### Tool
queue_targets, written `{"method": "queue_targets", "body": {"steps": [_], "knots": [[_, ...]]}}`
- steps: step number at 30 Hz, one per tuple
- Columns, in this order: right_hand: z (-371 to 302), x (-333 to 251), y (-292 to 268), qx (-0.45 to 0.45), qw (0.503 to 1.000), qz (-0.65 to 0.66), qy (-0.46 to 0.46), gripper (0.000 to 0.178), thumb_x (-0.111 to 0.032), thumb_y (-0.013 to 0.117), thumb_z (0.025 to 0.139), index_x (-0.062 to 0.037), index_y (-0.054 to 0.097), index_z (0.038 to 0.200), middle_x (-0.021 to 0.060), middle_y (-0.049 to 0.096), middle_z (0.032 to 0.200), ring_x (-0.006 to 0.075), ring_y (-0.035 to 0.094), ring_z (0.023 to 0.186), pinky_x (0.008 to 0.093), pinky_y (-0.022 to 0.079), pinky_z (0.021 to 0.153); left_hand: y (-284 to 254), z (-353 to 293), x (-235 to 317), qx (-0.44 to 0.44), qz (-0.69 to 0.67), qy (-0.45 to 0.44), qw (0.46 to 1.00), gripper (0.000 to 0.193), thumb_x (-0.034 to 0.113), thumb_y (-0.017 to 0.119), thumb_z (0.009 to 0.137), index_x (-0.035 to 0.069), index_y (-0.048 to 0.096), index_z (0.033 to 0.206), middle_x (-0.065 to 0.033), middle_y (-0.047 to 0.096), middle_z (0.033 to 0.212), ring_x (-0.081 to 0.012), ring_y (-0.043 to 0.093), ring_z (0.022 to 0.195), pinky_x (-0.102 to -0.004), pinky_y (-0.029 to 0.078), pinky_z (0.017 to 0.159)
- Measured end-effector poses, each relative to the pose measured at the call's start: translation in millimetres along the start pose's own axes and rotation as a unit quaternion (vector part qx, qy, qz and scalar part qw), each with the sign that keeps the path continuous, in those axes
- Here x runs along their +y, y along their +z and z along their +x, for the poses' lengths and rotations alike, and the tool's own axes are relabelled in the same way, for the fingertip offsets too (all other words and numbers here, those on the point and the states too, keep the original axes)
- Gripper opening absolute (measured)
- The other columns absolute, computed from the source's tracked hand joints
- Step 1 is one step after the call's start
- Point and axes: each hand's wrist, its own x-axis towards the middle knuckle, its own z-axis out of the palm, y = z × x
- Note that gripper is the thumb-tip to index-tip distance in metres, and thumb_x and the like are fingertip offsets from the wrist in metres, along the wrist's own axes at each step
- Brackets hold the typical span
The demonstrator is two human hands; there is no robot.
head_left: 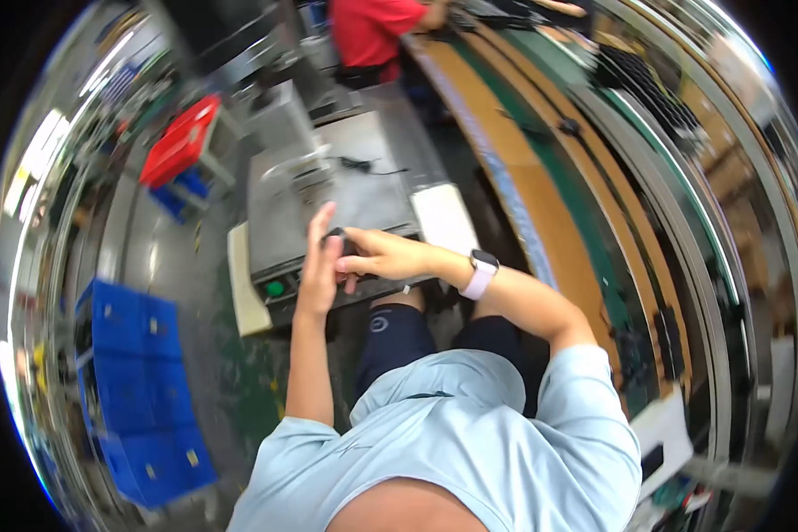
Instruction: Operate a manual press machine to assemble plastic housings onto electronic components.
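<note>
Pale blue shirt (pixel 452 434) nearest, wearer bent over the work. Long brown-topped line (pixel 541 186) runs up the right side; red-sleeved co-worker (pixel 372 35) at its far end. Metal bench (pixel 377 208) straight ahead, close to the knees, presumably for short reach. Blue bins (pixel 146 355) on the floor at left, clear of the legs, likely to keep standing room. Red tray (pixel 182 142) beyond, on a stand. Grey upright block (pixel 284 120) toward the bench's far side, probably leaving its near part free. Left hand (pixel 316 266) upright at the near edge, fingers straight; right hand (pixel 377 254) comes across, fingers bent, fingertips meeting the left. Watch (pixel 483 259) on right wrist. Black cable (pixel 356 165) lies loose beyond. Small dark item (pixel 335 234) sits between the hands, likely so both can get at it; blurred, so cannot tell which grip, if either, is clamped on it.
</note>
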Motion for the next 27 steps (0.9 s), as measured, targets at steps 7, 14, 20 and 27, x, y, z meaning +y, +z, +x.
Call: {"method": "queue_targets", "body": {"steps": [7, 14, 20, 27], "knots": [[-173.0, -159.2, -131.9, 0.393, 0.756, -0.516, 0.086, 0.025, -0.013, 0.066, 0.087, -0.0045, 0.061, 0.111, 0.009, 0.065, 0.094, 0.0191, 0.059, 0.074, 0.0317, 0.048, 0.069, 4.5, -40.6, -19.7, -0.185, -0.069, -0.092, 0.976, 0.063, 0.045, 0.037, 0.102, 0.002, 0.035, 0.147, -0.0138, 0.039, 0.149, -0.0264, 0.038, 0.135, -0.0363, 0.029, 0.109], [-508.8, -163.3, -243.3, 0.554, 0.294, -0.615, 0.478, 0.037, -0.031, 0.059, 0.09, 0.0047, 0.065, 0.099, 0.0239, 0.068, 0.096, 0.0402, 0.065, 0.084, 0.0456, 0.05, 0.077, 14.6, -48.8, -46.2, -0.31, 0.009, -0.198, 0.93, 0.055, 0.043, 0.045, 0.1, 0.002, 0.048, 0.138, -0.0119, 0.049, 0.14, -0.0234, 0.044, 0.129, -0.0344, 0.036, 0.102], [-453.5, -139.2, -83.8, 0.488, 0.436, -0.532, 0.537, 0.06, -0.038, 0.081, 0.072, 0.0029, 0.063, 0.111, 0.0198, 0.057, 0.113, 0.0374, 0.054, 0.108, 0.0447, 0.049, 0.088, -5.2, -55.4, -50.2, -0.328, -0.034, -0.247, 0.911, 0.044, 0.023, 0.051, 0.098, 0.001, 0.049, 0.136, -0.0116, 0.053, 0.135, -0.0233, 0.049, 0.123, -0.0334, 0.036, 0.104], [-445.3, -100.2, -38.5, 0.476, 0.415, -0.665, 0.398, 0.057, -0.025, 0.084, 0.07, 0.0013, 0.056, 0.112, 0.0181, 0.062, 0.1, 0.0367, 0.06, 0.092, 0.0402, 0.049, 0.083, -35.6, 1.4, -38.8, -0.214, -0.049, -0.159, 0.963, 0.036, 0.016, 0.054, 0.096, 0.004, 0.055, 0.129, -0.0062, 0.06, 0.123, -0.0152, 0.055, 0.11, -0.0284, 0.042, 0.095]]}}
